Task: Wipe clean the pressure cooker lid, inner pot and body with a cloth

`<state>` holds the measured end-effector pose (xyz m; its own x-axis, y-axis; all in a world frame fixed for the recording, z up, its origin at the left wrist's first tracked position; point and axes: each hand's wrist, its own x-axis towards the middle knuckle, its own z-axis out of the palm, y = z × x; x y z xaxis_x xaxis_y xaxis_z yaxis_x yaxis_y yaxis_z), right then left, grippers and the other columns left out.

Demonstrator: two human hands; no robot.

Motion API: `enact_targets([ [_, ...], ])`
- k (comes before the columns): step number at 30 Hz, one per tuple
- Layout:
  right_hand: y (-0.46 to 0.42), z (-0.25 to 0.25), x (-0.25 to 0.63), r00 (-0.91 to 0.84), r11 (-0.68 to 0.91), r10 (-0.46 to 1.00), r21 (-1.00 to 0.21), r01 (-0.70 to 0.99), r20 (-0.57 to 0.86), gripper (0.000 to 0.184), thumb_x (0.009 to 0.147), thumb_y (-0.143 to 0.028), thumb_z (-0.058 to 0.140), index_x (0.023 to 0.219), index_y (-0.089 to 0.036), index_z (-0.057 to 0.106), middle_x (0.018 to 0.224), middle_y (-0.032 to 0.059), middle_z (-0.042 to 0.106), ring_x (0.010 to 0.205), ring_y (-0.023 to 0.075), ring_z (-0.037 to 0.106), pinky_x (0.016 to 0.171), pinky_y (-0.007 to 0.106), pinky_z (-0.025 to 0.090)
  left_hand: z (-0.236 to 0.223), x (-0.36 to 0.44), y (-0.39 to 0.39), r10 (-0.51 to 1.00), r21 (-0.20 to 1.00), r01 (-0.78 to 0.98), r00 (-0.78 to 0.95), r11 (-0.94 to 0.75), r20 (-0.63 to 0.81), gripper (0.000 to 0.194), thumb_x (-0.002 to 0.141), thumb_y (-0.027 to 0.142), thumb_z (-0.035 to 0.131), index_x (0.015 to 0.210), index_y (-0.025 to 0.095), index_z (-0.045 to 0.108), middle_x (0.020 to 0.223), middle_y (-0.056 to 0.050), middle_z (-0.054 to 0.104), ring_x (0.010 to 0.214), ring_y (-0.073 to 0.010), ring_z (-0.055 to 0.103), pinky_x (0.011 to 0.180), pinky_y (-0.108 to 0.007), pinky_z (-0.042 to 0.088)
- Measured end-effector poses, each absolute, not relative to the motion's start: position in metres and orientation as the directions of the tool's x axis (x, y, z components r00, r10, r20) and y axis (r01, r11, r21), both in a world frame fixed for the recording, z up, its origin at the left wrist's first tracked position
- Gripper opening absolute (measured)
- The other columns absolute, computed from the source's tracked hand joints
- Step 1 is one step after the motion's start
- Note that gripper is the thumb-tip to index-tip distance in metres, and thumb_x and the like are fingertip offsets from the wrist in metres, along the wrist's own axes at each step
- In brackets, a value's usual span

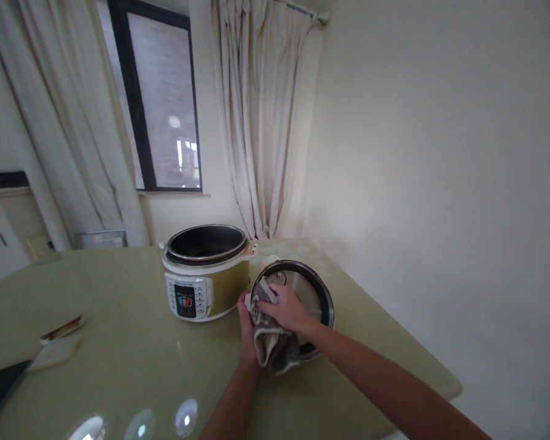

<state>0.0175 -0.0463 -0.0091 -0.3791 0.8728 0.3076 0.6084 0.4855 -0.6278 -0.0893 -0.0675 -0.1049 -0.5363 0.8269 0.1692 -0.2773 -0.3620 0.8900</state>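
Note:
An open electric pressure cooker [205, 272] stands on the pale green table [119, 342], its dark inner pot showing. Its round lid [309, 290] lies upside down just to the right of it, metal inner side up. My right hand [286, 308] presses a grey and white cloth [272, 348] onto the lid's left part, fingers curled over the cloth. My left hand [246, 330] grips the lid's near-left rim, partly hidden under the cloth.
A flat booklet-like object [62, 330] and a dark flat item [0, 385] lie at the table's left edge. Behind the cooker are a window [162, 104], curtains [261, 116] and a wall on the right. The table's right corner [449, 385] is near.

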Motion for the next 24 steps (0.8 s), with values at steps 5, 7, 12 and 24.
enact_targets([
  [5,-0.020,0.000,0.003,-0.278,0.433,0.901,-0.714,0.550,0.333,0.028,0.090,-0.041,0.075,0.106,-0.019,0.073,0.101,0.0050,0.076,0.095,0.0234,0.066,0.086,0.031,0.049,-0.109,-0.087,-0.065,0.847,0.845,-0.423,-0.528,-0.326,0.063,0.071,0.097,0.081,0.039,0.141,0.027,0.055,0.134,-0.010,0.072,0.128,-0.0279,0.069,0.108,-0.043,0.057],
  [7,-0.020,-0.005,0.014,-0.366,0.460,0.883,-0.696,0.551,0.294,0.029,0.087,-0.041,0.078,0.106,-0.018,0.074,0.102,0.0051,0.077,0.096,0.0239,0.067,0.087,0.031,0.049,-0.112,-0.088,-0.061,0.835,0.840,-0.435,-0.548,-0.323,0.037,0.072,0.095,0.083,0.039,0.135,0.026,0.055,0.126,-0.010,0.071,0.121,-0.0273,0.070,0.105,-0.043,0.057],
  [12,-0.036,-0.015,0.051,-0.511,0.444,0.855,-0.640,0.627,0.093,0.030,0.084,-0.038,0.082,0.104,-0.017,0.075,0.098,0.0048,0.076,0.088,0.0223,0.068,0.079,0.029,0.050,-0.117,-0.094,-0.062,0.810,0.880,-0.367,-0.585,-0.301,0.033,0.070,0.087,0.078,0.064,0.133,0.026,0.050,0.132,-0.011,0.065,0.121,-0.0267,0.068,0.104,-0.041,0.055],
  [24,-0.013,-0.006,0.100,0.057,0.375,0.835,-0.642,0.669,0.547,0.050,0.095,-0.055,0.066,0.129,-0.020,0.071,0.132,0.0172,0.071,0.132,0.0349,0.061,0.120,0.053,0.043,-0.123,-0.110,-0.061,0.819,0.938,-0.218,-0.564,-0.269,0.104,0.062,0.087,0.073,0.065,0.127,0.027,0.053,0.120,-0.008,0.067,0.115,-0.0275,0.067,0.106,-0.046,0.052],
])
